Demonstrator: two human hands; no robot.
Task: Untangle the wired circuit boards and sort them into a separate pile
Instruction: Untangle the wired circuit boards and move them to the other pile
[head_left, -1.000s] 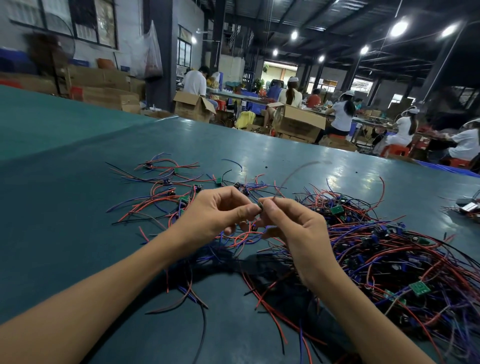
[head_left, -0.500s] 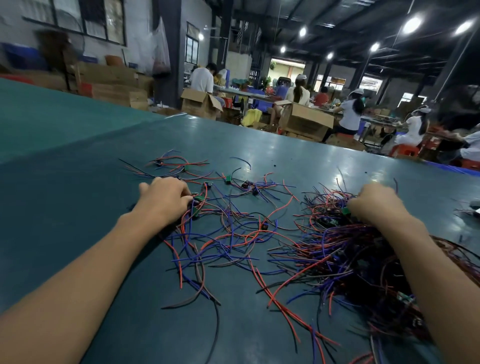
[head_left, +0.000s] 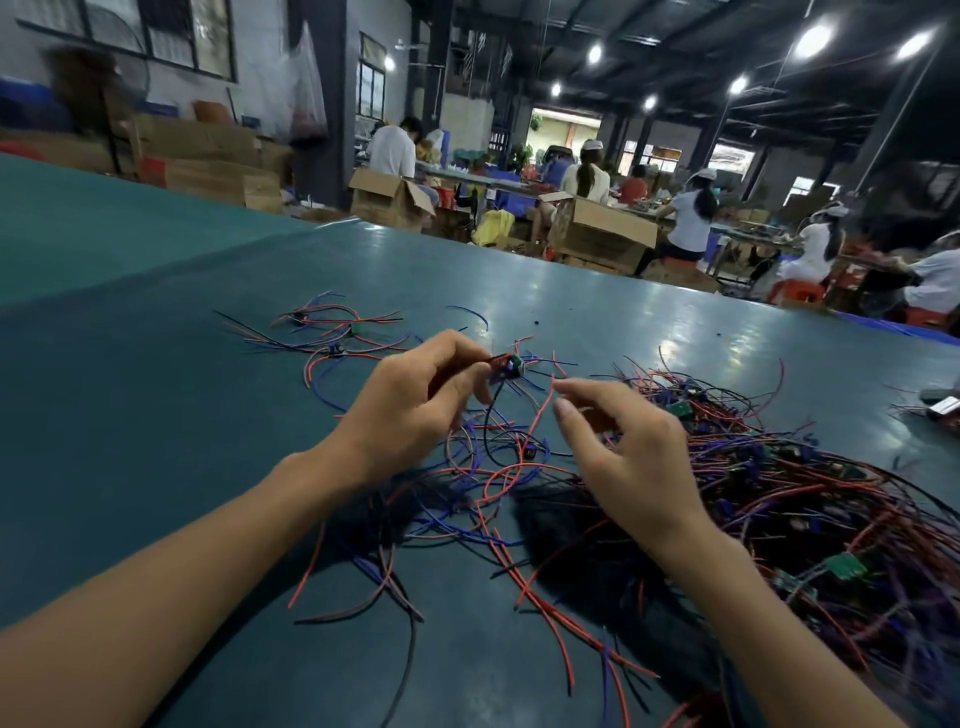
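Head view, circuit board pinched by left fingers, right fingers apart

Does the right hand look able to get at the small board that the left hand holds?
Probably yes. The right hand hovers beside the board, fingers relaxed; only thin loose wires lie between. The left hand pinches it above the table.

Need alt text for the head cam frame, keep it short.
A left hand pinches a small wired circuit board above a teal table, while the right hand hovers beside it with fingers loosely curled. A dense tangle of wired boards lies to the right, a few separated ones farther left.
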